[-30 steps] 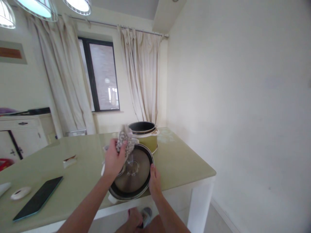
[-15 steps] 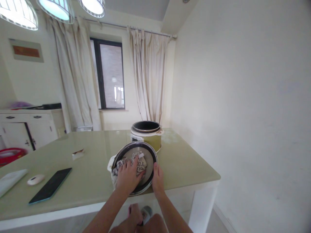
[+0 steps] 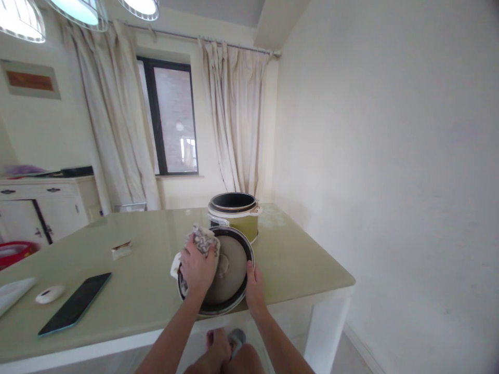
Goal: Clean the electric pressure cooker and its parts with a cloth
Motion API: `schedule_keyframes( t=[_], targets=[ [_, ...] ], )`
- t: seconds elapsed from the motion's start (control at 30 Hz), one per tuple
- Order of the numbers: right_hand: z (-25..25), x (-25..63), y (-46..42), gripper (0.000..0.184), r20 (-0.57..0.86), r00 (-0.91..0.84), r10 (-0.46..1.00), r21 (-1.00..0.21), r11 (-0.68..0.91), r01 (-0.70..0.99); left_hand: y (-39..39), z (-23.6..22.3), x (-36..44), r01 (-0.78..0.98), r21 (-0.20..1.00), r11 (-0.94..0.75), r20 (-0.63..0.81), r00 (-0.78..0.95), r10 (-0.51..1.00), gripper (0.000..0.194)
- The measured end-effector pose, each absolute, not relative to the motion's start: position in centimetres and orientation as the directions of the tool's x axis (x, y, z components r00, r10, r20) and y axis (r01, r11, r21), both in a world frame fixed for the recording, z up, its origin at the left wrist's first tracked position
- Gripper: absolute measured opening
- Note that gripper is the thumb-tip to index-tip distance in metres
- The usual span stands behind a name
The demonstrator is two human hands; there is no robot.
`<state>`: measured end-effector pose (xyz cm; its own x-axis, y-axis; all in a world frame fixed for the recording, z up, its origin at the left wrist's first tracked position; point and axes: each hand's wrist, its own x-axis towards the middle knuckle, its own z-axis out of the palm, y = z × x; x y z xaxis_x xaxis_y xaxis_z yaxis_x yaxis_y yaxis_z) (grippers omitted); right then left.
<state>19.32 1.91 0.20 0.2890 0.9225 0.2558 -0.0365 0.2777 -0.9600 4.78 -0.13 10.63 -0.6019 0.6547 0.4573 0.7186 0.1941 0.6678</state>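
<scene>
A round pressure cooker lid (image 3: 233,259) is tilted up at the table's front edge, its grey inner face with a dark rim turned toward me. My right hand (image 3: 255,288) grips the lid's right rim, thumb on the near side. With my left hand (image 3: 198,265) I press a crumpled grey-and-white patterned cloth (image 3: 205,240) against the upper left of the lid's rim; fingers are bent over the cloth. Just behind the lid stands the green-and-white electric pressure cooker (image 3: 245,223), uncovered, with its dark inner pot showing. The lid hides the cooker's lower front.
On the left of the green-topped table (image 3: 156,259) lie a dark tablet or phone (image 3: 76,304), a white rounded object (image 3: 49,294), a small packet (image 3: 122,250) and a pale flat item (image 3: 15,293). A white wall (image 3: 390,156) rises on the right.
My left hand has slid the cloth from the lid's middle up and left to its rim, uncovering the centre. My right hand keeps its hold on the lid. The view has shifted slightly.
</scene>
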Motion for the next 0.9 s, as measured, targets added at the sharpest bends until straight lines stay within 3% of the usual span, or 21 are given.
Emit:
schedule_keyframes(
  t=[0.07,0.13,0.3,0.43,0.63,0.7,0.77,0.83,0.9],
  targets=[
    [-0.1,19.3,2.0,0.073,0.241,0.301,0.923,-0.966,0.259,-0.022,1.3,10.9,5.7,0.617,0.734,0.285,0.426,-0.744,0.515,0.086],
    [-0.2,19.3,2.0,0.072,0.226,0.309,0.924,-0.972,0.236,0.004,2.4,11.0,7.2,0.61,0.728,0.314,0.4,-0.748,0.529,0.089],
    [0.1,19.7,1.9,0.069,0.234,0.28,0.931,-0.972,0.231,0.041,3.0,11.1,10.8,0.793,0.604,0.079,0.4,-0.387,0.831,0.066],
    [0.5,19.8,1.9,0.06,0.267,0.238,0.934,-0.963,0.269,0.025,2.2,10.6,10.9,0.84,0.543,0.003,0.384,-0.251,0.889,0.053],
    [0.9,19.9,1.9,0.053,0.294,0.195,0.936,-0.954,0.299,0.003,0.7,9.9,7.2,0.876,0.452,-0.168,0.253,0.055,0.966,0.044],
    [0.9,20.0,2.0,0.052,0.28,0.208,0.937,-0.959,0.282,0.023,0.2,10.3,5.9,0.899,0.368,-0.239,0.186,0.18,0.966,0.045],
    [0.9,19.9,2.1,0.053,0.262,0.234,0.936,-0.965,0.254,0.064,-0.5,10.9,5.0,0.929,0.217,-0.3,0.116,0.281,0.953,0.058],
    [0.8,19.8,2.3,0.055,0.25,0.255,0.934,-0.967,0.229,0.11,-1.4,11.4,4.6,0.946,0.046,-0.32,0.083,0.316,0.945,0.077],
    [0.7,19.7,2.5,0.056,0.258,0.259,0.931,-0.962,0.224,0.154,-2.4,11.8,4.7,0.956,-0.062,-0.286,0.075,0.29,0.954,0.085]
  ],
)
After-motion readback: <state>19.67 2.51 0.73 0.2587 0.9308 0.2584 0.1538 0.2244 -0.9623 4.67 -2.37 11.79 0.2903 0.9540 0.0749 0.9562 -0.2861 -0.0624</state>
